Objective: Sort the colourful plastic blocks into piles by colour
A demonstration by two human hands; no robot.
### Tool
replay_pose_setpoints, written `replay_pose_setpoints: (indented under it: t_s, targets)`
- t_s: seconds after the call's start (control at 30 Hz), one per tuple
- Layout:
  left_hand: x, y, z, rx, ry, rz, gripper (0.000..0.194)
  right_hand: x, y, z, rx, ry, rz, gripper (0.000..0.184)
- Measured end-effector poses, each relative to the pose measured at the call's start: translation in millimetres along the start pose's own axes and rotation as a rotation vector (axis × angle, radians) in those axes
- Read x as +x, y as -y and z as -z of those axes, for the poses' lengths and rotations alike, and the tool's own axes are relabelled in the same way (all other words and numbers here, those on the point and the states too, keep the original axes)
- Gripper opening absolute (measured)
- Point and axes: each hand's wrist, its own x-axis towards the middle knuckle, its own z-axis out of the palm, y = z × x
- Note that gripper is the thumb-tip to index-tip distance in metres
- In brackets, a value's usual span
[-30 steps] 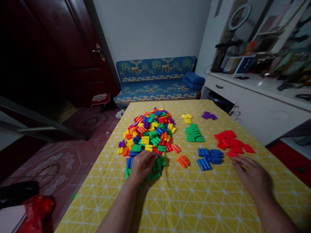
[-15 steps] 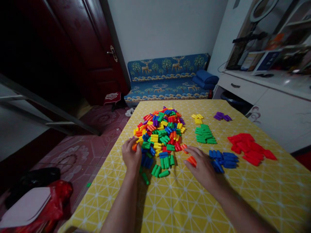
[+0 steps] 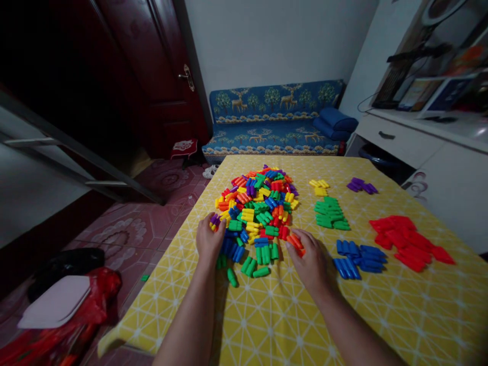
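Note:
A mixed heap of colourful plastic building blocks (image 3: 263, 203), shaped like joined tubes, lies on the table. My left hand (image 3: 208, 243) is at the heap's near left edge, its fingers curled round purple and orange blocks (image 3: 215, 221); whether these are lifted cannot be seen. To the right of the heap, my right hand (image 3: 310, 259) grips an orange block (image 3: 296, 244) between thumb and fingers. Beyond that hand lie sorted blocks: a blue group (image 3: 360, 258), a red pile (image 3: 409, 239), a green group (image 3: 331, 213), a few yellow ones (image 3: 319, 187) and purple ones (image 3: 361, 185).
The table wears a yellow patterned cloth (image 3: 267, 315). Loose green blocks (image 3: 249, 267) lie in front of the heap. Behind stands a blue sofa (image 3: 267, 137), with a white cabinet (image 3: 442, 178) at right. A red bag (image 3: 102, 290) and a small green piece (image 3: 145, 277) are on the floor.
My right hand has closed on the orange block and turned slightly inward. The left hand stays at the heap's edge, now with purple showing between its fingers. The view has shifted a little left.

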Motion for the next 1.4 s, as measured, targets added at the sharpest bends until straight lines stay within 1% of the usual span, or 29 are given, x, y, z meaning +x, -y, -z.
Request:
replay_pose_setpoints:
  t_s: [0.07,0.2,0.3,0.37,0.4,0.47,0.57,0.67,0.77,0.83,0.9,0.97,1.0,1.1,1.13,1.2,1.27,1.33,1.4]
  targets:
    - [-2,-1,0.7,-0.046,-0.021,0.01,0.045,1,2,0,0.091,0.004,-0.024,0.028]
    - [-2,-2,0.4,-0.204,0.023,0.023,0.036,2,7,-2,0.211,0.029,-0.06,0.026]
    - [-2,-7,1.4,-0.469,0.019,0.067,0.031,3,9,0,0.234,0.044,-0.068,0.023]
    - [-3,-14,3.6,-0.692,0.022,0.105,0.034,3,9,1,0.242,0.052,-0.065,0.022]
    - [-4,-17,5.2,-0.793,0.045,0.119,0.036,2,9,1,0.244,0.056,-0.06,0.021]
    - [-7,-25,8.9,-0.949,0.138,0.122,0.04,1,8,0,0.257,0.059,-0.041,0.02]
    - [-16,-37,13.8,-1.058,0.327,0.098,0.042,-2,6,-3,0.279,0.057,0.01,0.02]
    - [-28,-50,14.8,-1.07,0.5,0.072,0.041,-4,8,-4,0.284,0.079,0.082,0.032]
    - [-42,-59,11.3,-1.06,0.663,0.043,0.037,-5,13,-2,0.29,0.091,0.156,0.043]
    - [-51,-63,7.8,-1.032,0.772,0.012,0.035,-5,16,-1,0.289,0.058,0.188,0.041]
    - [-57,-65,4.1,-0.995,0.843,-0.036,0.033,-5,17,-2,0.29,0.02,0.204,0.031]
    - [-58,-65,1.0,-0.964,0.838,-0.076,0.031,-6,16,-4,0.305,0.011,0.191,0.021]
    - [-57,-63,-0.1,-0.957,0.805,-0.078,0.031,-6,14,-5,0.317,0.015,0.17,0.018]
    - [-49,-58,-1.2,-0.97,0.647,-0.012,0.035,-8,11,-6,0.342,0.024,0.088,0.016]
    - [-46,-57,-0.8,-0.979,0.6,0.019,0.037,-8,11,-5,0.336,0.028,0.08,0.016]
    - [-42,-56,0.8,-0.994,0.549,0.066,0.042,-8,13,-4,0.295,0.063,0.128,0.017]
    - [-42,-58,2.2,-1.013,0.552,0.093,0.045,-7,17,-3,0.23,0.131,0.239,0.018]
    - [-45,-61,2.6,-1.044,0.589,0.105,0.046,-5,20,-2,0.175,0.17,0.325,0.017]
    - [-48,-64,2.1,-1.074,0.647,0.118,0.045,-5,21,-2,0.155,0.147,0.331,0.02]
